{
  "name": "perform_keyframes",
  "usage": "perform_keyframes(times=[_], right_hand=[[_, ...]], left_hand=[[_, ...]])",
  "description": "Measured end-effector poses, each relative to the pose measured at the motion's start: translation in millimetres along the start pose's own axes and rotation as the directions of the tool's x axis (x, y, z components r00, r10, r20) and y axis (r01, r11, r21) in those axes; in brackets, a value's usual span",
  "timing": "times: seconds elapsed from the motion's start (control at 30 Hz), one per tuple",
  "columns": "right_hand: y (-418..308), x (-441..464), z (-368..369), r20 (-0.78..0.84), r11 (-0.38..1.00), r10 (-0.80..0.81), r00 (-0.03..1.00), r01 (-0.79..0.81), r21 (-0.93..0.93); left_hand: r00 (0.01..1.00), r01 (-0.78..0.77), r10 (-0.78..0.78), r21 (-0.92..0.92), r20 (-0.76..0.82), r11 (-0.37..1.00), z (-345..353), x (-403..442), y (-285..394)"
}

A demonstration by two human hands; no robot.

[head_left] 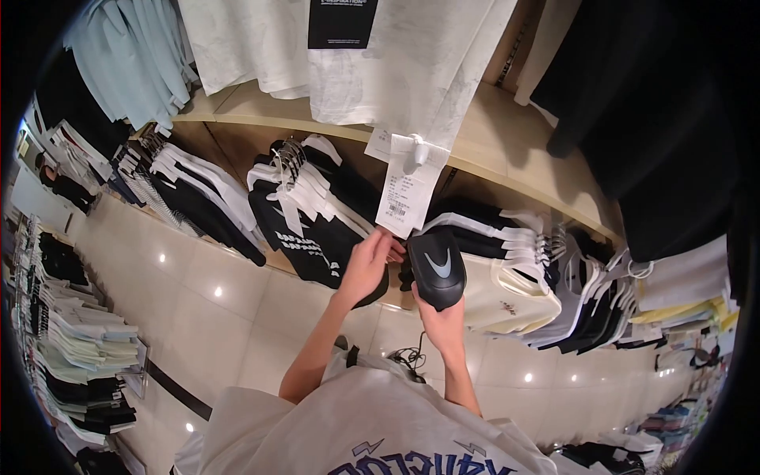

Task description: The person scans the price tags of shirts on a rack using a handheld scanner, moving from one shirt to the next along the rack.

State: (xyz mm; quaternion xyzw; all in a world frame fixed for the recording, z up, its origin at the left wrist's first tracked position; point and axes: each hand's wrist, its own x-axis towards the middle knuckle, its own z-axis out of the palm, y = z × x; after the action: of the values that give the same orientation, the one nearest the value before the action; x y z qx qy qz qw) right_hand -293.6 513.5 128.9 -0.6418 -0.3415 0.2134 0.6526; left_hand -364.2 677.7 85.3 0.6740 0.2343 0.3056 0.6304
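Note:
A white printed tag (402, 190) with a barcode hangs from a light garment (348, 87) at the upper middle. My left hand (370, 257) has its fingers closed on the lower end of this tag. Just to the right, my right hand (439, 317) is wrapped round a black handheld device (437, 269) with a grey curved mark on top, its head close to the tag's bottom edge. A white plastic piece (419, 152) sits at the tag's top.
Below a wooden shelf edge (317, 123) hang black shirts (305, 237), a cream top (514, 297) and other clothes. Dark garments (649, 142) hang at the right. Clothing racks (79, 348) stand at the left, and a person (67, 186) is far off at the upper left.

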Motion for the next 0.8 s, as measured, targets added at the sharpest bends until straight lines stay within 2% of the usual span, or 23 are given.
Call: perform_keyframes(times=[0.13,0.2,0.23,0.33,0.43,0.53,0.57,0.73,0.8], right_hand=[[-1,-2,2,0.020,0.990,0.128,0.992,-0.127,-0.055],[0,-4,2,0.035,0.987,0.119,0.992,-0.114,-0.118],[-1,-5,5,0.065,0.985,0.111,0.992,-0.101,-0.142],[-4,-10,12,0.113,0.981,0.098,0.989,-0.076,-0.179],[-3,-12,20,0.132,0.983,0.087,0.987,-0.063,-0.171],[-1,-12,26,0.125,0.984,0.103,0.987,-0.082,-0.161],[1,-11,28,0.113,0.984,0.110,0.987,-0.093,-0.151],[-8,-7,44,0.078,0.986,0.140,0.987,-0.131,-0.107],[-19,-3,55,0.096,0.986,0.165,0.982,-0.165,-0.008]], left_hand=[[0.968,-0.177,0.210,0.226,-0.134,0.958,-30,22,-13],[0.964,-0.162,0.197,0.195,-0.177,0.967,-43,38,-4],[0.963,-0.183,0.198,0.093,-0.185,0.979,-49,48,-1],[0.965,-0.220,0.207,-0.068,-0.159,0.973,-57,82,17],[0.982,-0.165,0.143,-0.183,-0.126,0.969,-56,109,35],[0.979,-0.173,0.155,-0.143,-0.130,0.974,-51,121,42],[0.968,-0.216,0.184,-0.198,-0.169,0.956,-48,124,39],[0.952,-0.252,0.216,-0.159,-0.215,0.954,-47,102,39],[0.945,-0.272,0.232,-0.159,-0.231,0.949,-47,89,39]])
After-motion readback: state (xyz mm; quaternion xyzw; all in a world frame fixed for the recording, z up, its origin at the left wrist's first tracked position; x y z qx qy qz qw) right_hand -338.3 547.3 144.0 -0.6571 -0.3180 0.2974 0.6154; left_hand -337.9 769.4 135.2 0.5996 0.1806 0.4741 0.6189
